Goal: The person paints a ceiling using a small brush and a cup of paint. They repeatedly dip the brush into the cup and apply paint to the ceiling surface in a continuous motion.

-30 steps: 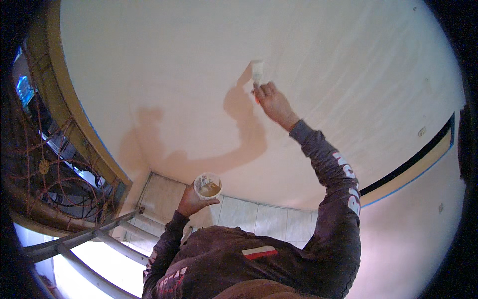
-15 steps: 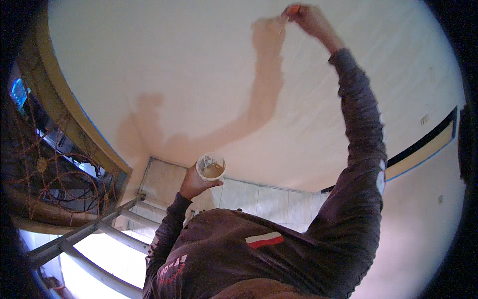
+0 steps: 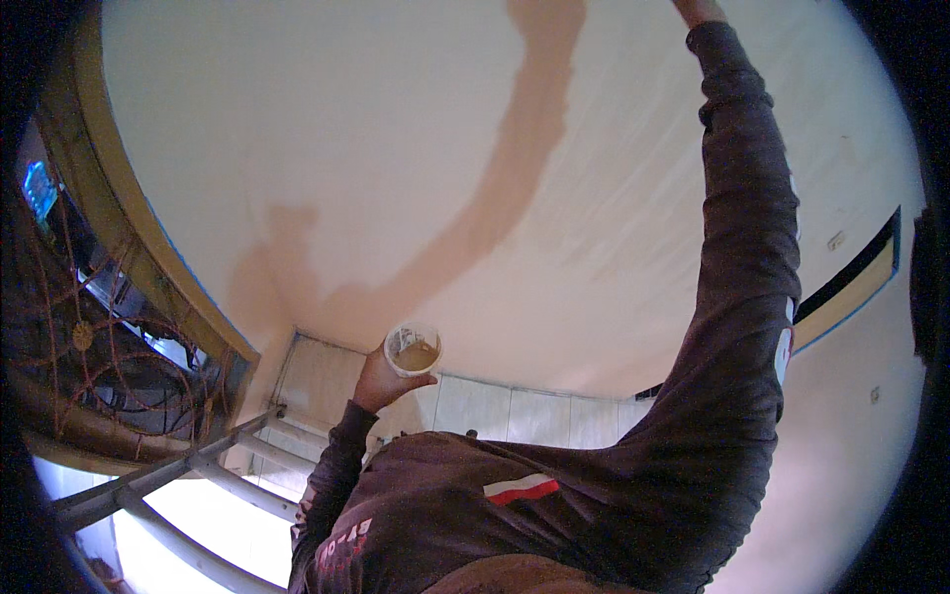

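The left hand (image 3: 381, 384) is wrapped around a white cup (image 3: 410, 337), thumb along its near side. The cup's mouth faces the camera: tan liquid (image 3: 421, 359) lies in the lower part, and grey-white smears streak the inner wall above it. Close below the hand is the dark shirt (image 3: 435, 505), with a white-and-red patch on it. Of the right arm, the sleeve (image 3: 747, 198) and a bit of wrist (image 3: 701, 10) show; the right hand is past the upper edge, so I cannot tell what it grips. Below and left of the left hand stands a ladder (image 3: 188, 462). Behind that hand are pale tiles (image 3: 485, 408); above them spreads the cream wall (image 3: 297, 109), bearing the arm's shadow (image 3: 529, 129). Farther left of the hand, a grille (image 3: 82, 337) of curled bars fills a window.
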### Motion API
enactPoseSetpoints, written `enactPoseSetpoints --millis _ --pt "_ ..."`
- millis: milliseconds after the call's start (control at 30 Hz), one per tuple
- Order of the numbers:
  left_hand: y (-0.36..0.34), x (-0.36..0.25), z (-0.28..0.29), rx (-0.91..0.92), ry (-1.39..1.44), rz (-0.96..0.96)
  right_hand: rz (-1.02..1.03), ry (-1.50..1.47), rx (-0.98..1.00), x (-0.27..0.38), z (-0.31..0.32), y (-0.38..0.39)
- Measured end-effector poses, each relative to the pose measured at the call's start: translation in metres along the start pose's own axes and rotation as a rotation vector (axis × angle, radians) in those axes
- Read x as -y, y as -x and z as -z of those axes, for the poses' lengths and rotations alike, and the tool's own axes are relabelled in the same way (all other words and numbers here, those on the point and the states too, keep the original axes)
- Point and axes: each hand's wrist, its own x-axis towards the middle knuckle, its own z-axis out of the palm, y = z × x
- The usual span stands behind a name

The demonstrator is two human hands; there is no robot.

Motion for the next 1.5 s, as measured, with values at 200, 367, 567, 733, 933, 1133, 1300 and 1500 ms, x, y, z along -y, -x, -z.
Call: enactPoseSetpoints --millis 200,367,567,733,933,1133,1300,1500 --pt "0.003 -0.006 -0.001 -0.07 0.002 0.006 0.071 0.335 0.462 0.039 -0.051 0.099" --pt "-0.003 -0.001 -0.004 -0.038 0.038 -0.077 0.067 0.069 0.516 0.119 -0.043 0.191" --pt "0.002 -0.011 -0.005 -0.023 0.025 -0.063 -0.146 -0.418 0.639 0.204 -0.027 0.256" --pt "0.003 -0.005 -0.01 0.033 -0.067 -0.085 -0.346 -0.606 0.855 0.208 -0.032 0.266" --pt "0.006 -0.012 -0.006 0.041 0.035 -0.03 -0.397 -0.503 0.666 0.119 -0.049 0.202" --pt "0.007 -0.001 -0.005 0.044 -0.041 -0.024 -0.469 -0.499 0.271 0.096 0.002 0.101" --pt "0.007 0.0 -0.001 0.019 0.047 -0.025 -0.434 -0.524 0.406 0.156 -0.007 0.15" --pt "0.004 -0.016 0.007 0.052 0.007 -0.008 -0.488 -0.646 0.803 0.224 -0.053 0.248"
